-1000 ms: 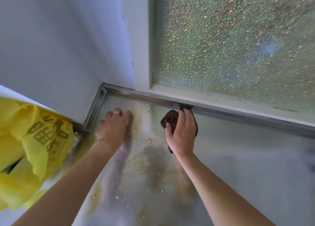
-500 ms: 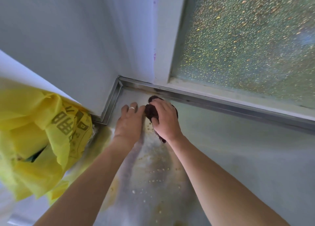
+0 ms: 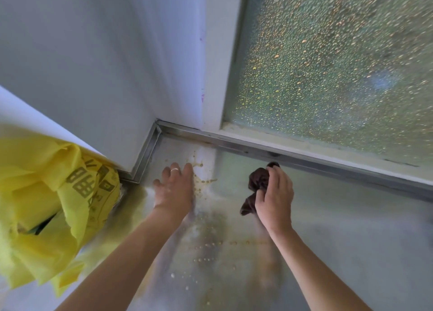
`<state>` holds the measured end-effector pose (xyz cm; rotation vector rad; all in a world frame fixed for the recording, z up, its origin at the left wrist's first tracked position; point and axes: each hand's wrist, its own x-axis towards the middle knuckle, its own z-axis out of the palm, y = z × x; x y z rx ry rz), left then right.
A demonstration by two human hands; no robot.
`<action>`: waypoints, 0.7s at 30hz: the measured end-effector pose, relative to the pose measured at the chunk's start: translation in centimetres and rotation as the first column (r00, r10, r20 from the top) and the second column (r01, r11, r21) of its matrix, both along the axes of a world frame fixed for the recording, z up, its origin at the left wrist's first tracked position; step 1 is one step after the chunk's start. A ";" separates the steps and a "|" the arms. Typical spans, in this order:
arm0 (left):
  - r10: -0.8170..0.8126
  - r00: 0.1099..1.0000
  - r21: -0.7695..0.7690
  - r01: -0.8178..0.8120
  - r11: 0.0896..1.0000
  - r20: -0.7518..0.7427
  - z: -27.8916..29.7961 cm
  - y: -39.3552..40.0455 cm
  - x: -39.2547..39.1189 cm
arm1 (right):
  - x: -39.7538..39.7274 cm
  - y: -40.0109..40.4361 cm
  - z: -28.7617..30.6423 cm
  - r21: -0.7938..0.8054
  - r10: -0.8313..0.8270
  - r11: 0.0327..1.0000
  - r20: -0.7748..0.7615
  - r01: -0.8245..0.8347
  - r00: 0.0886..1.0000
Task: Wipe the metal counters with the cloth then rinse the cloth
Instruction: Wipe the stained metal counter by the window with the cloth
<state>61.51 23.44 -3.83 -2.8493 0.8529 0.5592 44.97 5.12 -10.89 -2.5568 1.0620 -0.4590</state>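
Counter (image 3: 339,240), one: grey metal sheet filling the lower half of the frame, with a raised metal edge strip (image 3: 293,153) running along its back from centre to the right edge and turning down at the corner left of centre. Brownish droplets and smears (image 3: 203,181) are scattered across the middle, from near the corner down toward the bottom edge; too many and too small to count.

Cloth (image 3: 257,184), one: dark brown, bunched, at centre right of the frame, just below the edge strip. Whether it touches the counter surface cannot be told.

Hands, two. Right hand (image 3: 274,198): fingers curled around the cloth, gripping it, a loose end hanging out at the lower left of the fist. Left hand (image 3: 173,189): flat and spread, palm down on the counter near the corner, grasping nothing. Ring (image 3: 175,169), one, on a finger of the left hand.

Bag (image 3: 46,205), one: yellow plastic, crumpled, at the left edge of the frame, beside the counter's corner. Dark printed characters on its side, seen at an angle; only block shapes resembling "BB" can be made out, the rest unreadable.

Window (image 3: 328,64), one pane: pebbled frosted glass, upper right, in a white frame.

Wall (image 3: 93,53), white, upper left.
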 end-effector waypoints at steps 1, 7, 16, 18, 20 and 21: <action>0.008 1.000 0.025 -0.008 1.000 -0.003 -0.1 0.0 0.1 | 0.8 0.1 0.0 0.018 0.016 1.000 0.001 -0.016 1.000; 0.017 1.000 0.010 -0.017 1.000 0.006 -1.0 0.3 0.1 | 4.7 2.4 0.2 0.062 0.009 0.998 0.041 -0.012 0.999; -0.019 0.995 -0.038 0.022 0.999 0.097 -1.1 0.9 -0.4 | 8.9 4.8 -0.4 0.029 0.239 0.970 0.071 -0.241 0.968; -0.022 0.995 -0.048 0.027 0.998 0.099 -1.2 1.0 -0.3 | 10.6 5.5 -0.4 0.044 0.284 0.957 0.080 -0.288 0.956; -0.018 0.995 -0.060 0.024 0.998 0.101 -1.4 1.2 -0.3 | 11.9 6.2 -0.4 0.064 0.323 0.942 0.092 -0.330 0.942; -0.016 0.995 -0.062 0.023 0.998 0.103 -1.4 1.2 -0.3 | 12.3 6.3 -0.3 0.069 0.342 0.934 0.097 -0.349 0.935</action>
